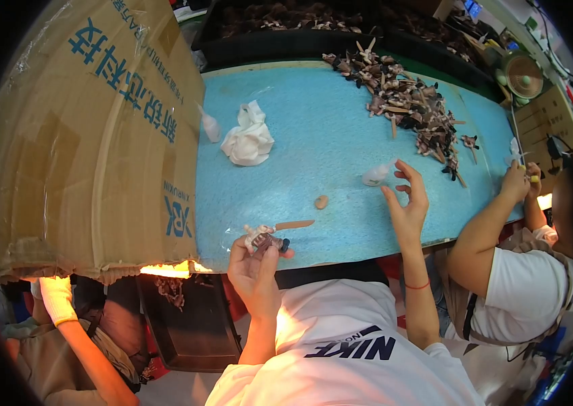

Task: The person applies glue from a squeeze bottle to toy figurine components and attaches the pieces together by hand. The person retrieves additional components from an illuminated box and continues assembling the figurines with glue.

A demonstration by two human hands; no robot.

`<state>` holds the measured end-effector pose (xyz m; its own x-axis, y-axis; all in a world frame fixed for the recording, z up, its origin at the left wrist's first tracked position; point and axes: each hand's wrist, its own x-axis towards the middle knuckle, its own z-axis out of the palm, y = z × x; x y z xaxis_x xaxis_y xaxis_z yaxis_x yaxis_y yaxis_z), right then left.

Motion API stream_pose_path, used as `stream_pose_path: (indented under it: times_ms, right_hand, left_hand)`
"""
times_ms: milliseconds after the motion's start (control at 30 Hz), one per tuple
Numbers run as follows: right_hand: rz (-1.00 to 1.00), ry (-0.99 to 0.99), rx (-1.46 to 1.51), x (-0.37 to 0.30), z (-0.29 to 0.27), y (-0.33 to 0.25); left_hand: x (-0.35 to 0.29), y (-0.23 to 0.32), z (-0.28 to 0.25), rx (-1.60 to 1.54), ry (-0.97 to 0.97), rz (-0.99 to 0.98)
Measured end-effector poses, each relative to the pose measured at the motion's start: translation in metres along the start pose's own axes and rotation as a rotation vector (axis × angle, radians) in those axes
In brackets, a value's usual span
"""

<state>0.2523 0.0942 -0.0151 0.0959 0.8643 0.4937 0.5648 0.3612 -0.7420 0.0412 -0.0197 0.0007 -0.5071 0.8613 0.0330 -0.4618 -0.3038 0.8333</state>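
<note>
My left hand is closed around a small toy figurine in brown, pale and black, held just over the near edge of the blue mat. A flat brown blade-shaped piece sticks out to the right from the figurine's upper side. My right hand is raised with thumb and fingers apart, nothing between them. Close to its fingertips is a small translucent bottle with a thin nozzle; whether they touch I cannot tell. Between my hands a small tan rounded piece lies on the mat.
A large cardboard box walls off the left. Crumpled white tissue and another small bottle lie beside it. Many figurines are heaped far right, black bins behind. A co-worker sits right; a gloved hand shows lower left.
</note>
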Motion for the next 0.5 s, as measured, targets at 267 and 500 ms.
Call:
stream_pose_path:
  times_ms: [267, 500]
  right_hand:
    - [-0.326, -0.283, 0.047, -0.020, 0.013, -0.040]
    - [-0.467, -0.414, -0.140, -0.010, 0.044, -0.033]
  left_hand:
    - [0.000, 0.005, 0.001, 0.032, -0.002, -0.035]
    - [-0.003, 0.005, -0.003, -0.026, -0.046, -0.023]
